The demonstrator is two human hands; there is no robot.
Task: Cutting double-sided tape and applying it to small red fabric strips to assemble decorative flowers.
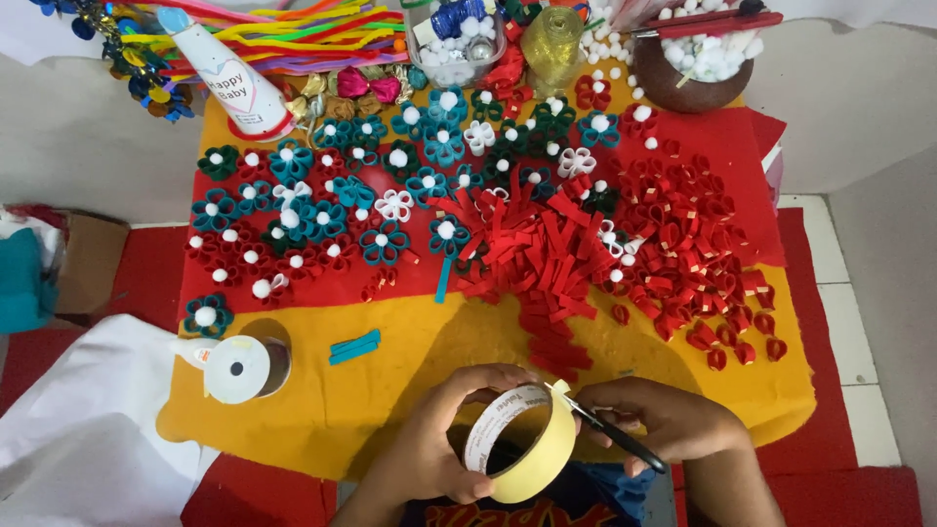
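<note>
Just below the pile of red paper strips [535, 256], the left hand [439, 429] clamps the tape roll [522, 441] upright so the right hand [673, 420], closed on scissors [610, 431], can reach its edge.

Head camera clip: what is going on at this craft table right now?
A person's left hand holds a roll of tape upright at the near edge of the yellow felt table cover. The right hand holds scissors with the blade tips at the roll's upper edge. Beyond lie a pile of red strips, folded red loops, and teal and red paper flowers with white pompom centres. A white glue bottle lies on its side to the left.
</note>
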